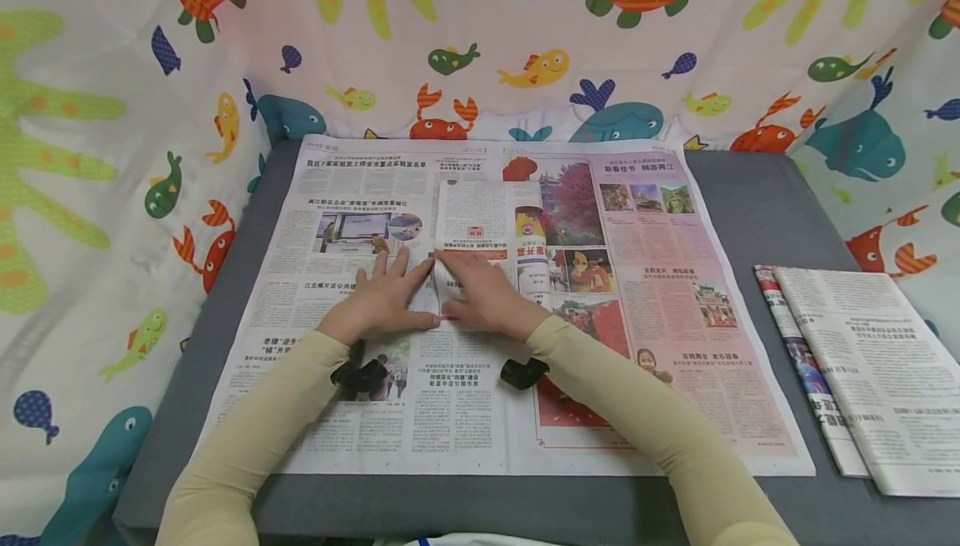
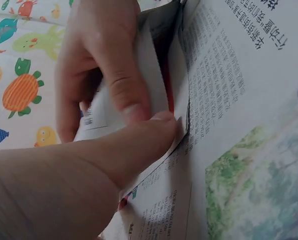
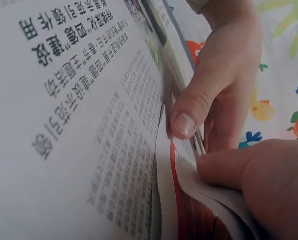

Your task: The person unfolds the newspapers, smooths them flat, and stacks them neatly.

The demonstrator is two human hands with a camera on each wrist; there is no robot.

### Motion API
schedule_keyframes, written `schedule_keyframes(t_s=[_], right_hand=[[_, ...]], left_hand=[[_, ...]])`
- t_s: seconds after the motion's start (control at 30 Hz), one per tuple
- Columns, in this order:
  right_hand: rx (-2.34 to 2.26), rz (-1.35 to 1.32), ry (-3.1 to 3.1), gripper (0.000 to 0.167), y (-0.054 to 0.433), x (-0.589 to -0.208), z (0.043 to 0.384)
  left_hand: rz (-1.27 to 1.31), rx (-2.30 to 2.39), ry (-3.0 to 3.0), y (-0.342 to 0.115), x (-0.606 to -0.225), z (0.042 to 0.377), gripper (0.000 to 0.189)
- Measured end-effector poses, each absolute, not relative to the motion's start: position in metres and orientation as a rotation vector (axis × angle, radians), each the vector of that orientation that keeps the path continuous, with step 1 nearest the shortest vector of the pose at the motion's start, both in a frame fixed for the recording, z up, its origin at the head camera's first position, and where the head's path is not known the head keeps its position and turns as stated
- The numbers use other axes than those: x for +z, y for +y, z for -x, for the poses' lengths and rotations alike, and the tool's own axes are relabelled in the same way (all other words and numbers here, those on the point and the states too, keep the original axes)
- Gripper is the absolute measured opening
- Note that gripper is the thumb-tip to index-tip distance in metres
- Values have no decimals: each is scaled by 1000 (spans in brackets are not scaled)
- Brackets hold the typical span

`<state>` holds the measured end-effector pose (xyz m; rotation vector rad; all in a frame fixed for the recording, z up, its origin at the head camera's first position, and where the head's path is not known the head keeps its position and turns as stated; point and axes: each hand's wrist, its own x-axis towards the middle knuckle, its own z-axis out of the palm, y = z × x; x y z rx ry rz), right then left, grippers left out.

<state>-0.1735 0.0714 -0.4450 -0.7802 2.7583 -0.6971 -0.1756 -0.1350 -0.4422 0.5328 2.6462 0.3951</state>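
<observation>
A folded newspaper piece (image 1: 476,204) lies near the middle of a spread newspaper (image 1: 461,438), its layers gaping along the near edge in both wrist views. At its left edge is my left hand (image 1: 386,300), fingers spread over the printed sheet, thumb and index tips right at the fold. Across the folded piece my right hand (image 1: 487,292) presses with fingers extended, its tips meeting the left hand's. In the left wrist view the left thumb (image 2: 144,137) touches the paper's edge. The right thumb (image 3: 223,167) rests against the layers in the right wrist view.
Two folded newspapers (image 1: 870,363) overlap at the right of the grey table (image 1: 450,508). A white cloth (image 1: 480,8) printed with sea animals hangs behind and along the sides. A dark wrist camera (image 1: 360,375) sits under the left wrist, another (image 1: 523,373) under the right.
</observation>
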Motion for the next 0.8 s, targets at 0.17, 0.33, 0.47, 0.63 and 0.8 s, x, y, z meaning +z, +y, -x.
schedule_keyframes(t_s=[0.17, 0.33, 0.47, 0.63, 0.8], right_hand=[[-839, 779, 2728, 75, 74, -444, 175], [-895, 741, 2712, 74, 77, -443, 174], [-918, 744, 2731, 74, 77, -442, 174], [-944, 692, 2792, 72, 78, -439, 173], [-1035, 578, 2833, 65, 83, -434, 173]], left_hand=[[-519, 401, 2664, -134, -445, 176, 103], [-524, 399, 2672, -134, -445, 175, 104], [-533, 378, 2679, -134, -445, 175, 105], [-526, 372, 2678, -134, -446, 175, 105], [-539, 377, 2680, -135, -445, 176, 103]])
